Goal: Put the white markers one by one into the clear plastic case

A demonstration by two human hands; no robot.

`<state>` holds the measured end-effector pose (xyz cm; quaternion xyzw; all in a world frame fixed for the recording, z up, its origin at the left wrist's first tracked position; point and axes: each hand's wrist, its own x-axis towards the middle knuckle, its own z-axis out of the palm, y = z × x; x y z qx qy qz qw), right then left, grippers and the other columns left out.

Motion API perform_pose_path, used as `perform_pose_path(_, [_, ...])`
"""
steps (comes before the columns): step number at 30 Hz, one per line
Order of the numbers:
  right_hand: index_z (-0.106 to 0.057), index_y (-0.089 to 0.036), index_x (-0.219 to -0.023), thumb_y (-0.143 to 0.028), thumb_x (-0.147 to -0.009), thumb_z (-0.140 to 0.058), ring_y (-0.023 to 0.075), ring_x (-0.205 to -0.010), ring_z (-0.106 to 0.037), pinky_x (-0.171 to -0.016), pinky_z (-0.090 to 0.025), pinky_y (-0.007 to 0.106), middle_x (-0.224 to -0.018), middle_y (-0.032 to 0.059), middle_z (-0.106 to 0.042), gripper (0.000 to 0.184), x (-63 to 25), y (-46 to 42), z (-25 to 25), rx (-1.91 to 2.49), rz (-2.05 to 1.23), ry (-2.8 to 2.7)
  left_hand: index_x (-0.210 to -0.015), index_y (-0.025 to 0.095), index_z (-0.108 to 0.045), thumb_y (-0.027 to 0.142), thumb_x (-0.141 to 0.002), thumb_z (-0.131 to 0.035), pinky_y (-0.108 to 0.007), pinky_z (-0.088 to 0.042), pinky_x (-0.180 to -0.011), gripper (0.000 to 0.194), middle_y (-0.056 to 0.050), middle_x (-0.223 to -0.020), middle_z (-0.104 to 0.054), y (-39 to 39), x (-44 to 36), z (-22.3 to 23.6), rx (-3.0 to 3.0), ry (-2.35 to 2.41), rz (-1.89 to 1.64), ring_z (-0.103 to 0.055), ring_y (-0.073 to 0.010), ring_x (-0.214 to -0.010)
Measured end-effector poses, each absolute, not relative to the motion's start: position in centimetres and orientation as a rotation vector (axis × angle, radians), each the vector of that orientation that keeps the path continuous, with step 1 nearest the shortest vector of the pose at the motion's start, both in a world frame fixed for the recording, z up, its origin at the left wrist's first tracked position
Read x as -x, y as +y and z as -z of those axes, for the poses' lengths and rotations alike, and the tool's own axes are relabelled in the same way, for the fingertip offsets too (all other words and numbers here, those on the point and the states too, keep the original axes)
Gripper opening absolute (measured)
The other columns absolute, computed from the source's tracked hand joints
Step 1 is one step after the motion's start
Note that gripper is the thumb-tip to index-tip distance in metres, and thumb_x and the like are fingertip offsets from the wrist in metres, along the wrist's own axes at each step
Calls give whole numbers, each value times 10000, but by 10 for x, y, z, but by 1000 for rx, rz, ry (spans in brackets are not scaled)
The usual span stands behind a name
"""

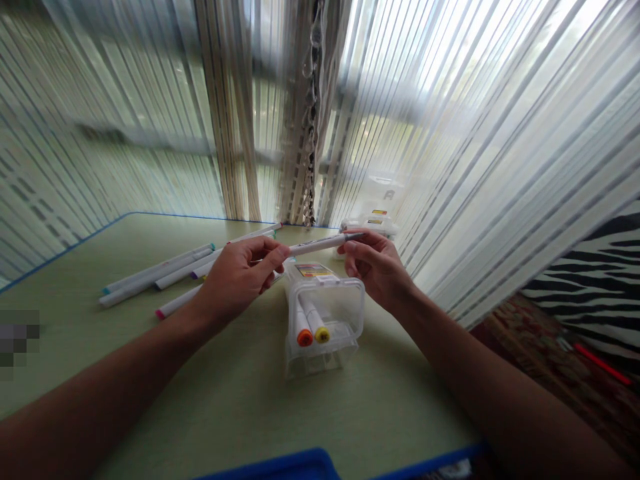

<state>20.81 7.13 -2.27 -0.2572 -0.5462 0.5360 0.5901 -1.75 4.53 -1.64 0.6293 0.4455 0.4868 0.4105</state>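
Observation:
A white marker (319,246) with a grey end is held level between my two hands, above the clear plastic case. My left hand (249,265) pinches its left end between thumb and fingers. At the grey end, the fingers of my right hand (374,261) close round the marker. Below, the open clear case (327,293) lies on its side on the table, its mouth toward me. Inside it are an orange-capped marker (304,333) and a yellow-capped marker (321,332). Several white markers (163,268) lie loose left of my left hand, some partly hidden by it.
The pale green table (240,413) has a blue edge. A second clear case (370,225) stands at the back, behind my right hand. Striped sheer curtains (440,133) hang against the table's far side. Zebra-striped fabric (595,287) is at the right.

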Motion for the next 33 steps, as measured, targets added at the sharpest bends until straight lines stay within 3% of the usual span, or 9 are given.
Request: perform_pose_path(33, [-744,-218,-819,-216,-732,-802,54,-418,-501,-381,-346,206,-682,-22,-708,104,-208,70,21,589,-1262,-1274,-767,169,-654,427,-855,-663,-207,-337,-428,272,19,-595,-574,43,17,15,-1571,1146,-1203,-425,-84,-456])
